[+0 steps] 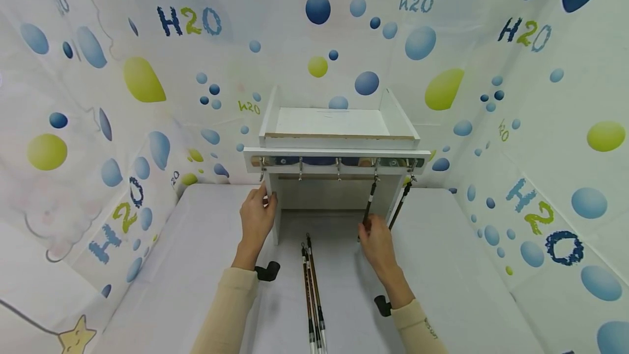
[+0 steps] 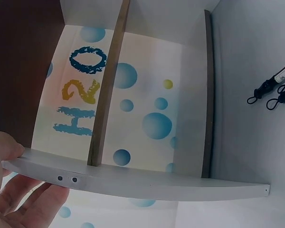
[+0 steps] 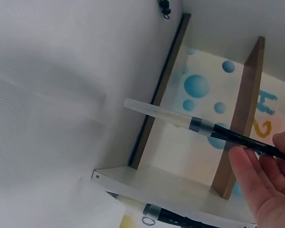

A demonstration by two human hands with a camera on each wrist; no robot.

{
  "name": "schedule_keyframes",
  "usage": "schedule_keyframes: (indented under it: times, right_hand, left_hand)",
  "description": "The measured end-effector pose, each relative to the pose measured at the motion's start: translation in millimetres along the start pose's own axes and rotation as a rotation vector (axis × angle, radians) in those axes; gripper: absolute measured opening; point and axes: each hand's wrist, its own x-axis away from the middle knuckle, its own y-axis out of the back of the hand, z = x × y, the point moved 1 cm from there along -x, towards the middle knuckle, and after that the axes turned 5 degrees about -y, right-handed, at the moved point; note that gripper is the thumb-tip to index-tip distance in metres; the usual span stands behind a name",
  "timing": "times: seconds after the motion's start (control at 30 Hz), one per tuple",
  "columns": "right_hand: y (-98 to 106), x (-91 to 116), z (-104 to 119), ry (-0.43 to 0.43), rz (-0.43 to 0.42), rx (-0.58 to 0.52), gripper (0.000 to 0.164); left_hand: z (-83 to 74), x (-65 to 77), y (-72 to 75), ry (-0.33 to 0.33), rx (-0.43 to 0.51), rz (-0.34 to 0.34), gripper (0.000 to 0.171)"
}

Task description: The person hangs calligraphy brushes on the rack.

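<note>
A white shelf unit (image 1: 339, 145) stands on the white table, with a row of metal hooks (image 1: 338, 168) along its front rail. My left hand (image 1: 257, 214) grips the front edge of its left side panel (image 2: 147, 183), thumb on one face and fingers on the other. With my right hand (image 1: 378, 242) I pinch the dark handle of a calligraphy brush (image 3: 242, 139), whose bristle end carries a translucent cap. Its upper end is at a hook towards the right. A second dark brush (image 1: 402, 201) hangs from the rightmost hook, its pointed bristles bare in the right wrist view.
Several more brushes (image 1: 312, 294) lie lengthwise on the table (image 1: 295, 337) between my forearms, loop ends towards the shelf. Inside the shelf unit runs a brown-edged crosspiece (image 2: 109, 85). A curtain (image 1: 275, 10) with blue and green dots surrounds the table.
</note>
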Motion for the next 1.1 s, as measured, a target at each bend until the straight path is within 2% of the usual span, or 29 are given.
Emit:
schedule_keyframes:
  times: [0.3,0.57,0.7,0.83,0.93,1.1]
  right_hand:
    - [8,-2,2,-0.034,0.025,-0.022,0.022]
    - [17,5,13,-0.087,0.004,-0.031,0.039]
    - [20,14,22,-0.094,-0.047,-0.017,0.048]
    - [21,26,31,-0.113,-0.081,-0.021,0.050]
    - [18,37,37,-0.130,-0.065,-0.040,0.048]
    - [7,58,44,-0.152,0.022,-0.044,0.051]
  left_hand:
    - [0.3,-0.3,-0.9,-0.003,-0.002,-0.003,0.036]
    - [-0.7,-0.6,0.1,0.000,0.007,-0.005,0.034]
    - [-0.3,-1.0,-0.4,0.003,0.003,0.000,0.036]
    - [-0.2,-1.4,-0.5,0.007,-0.003,0.003,0.037]
    - [-0.4,-1.3,0.0,0.004,-0.007,0.002,0.038]
    - [-0.2,-0.2,0.5,-0.002,-0.008,-0.006,0.038]
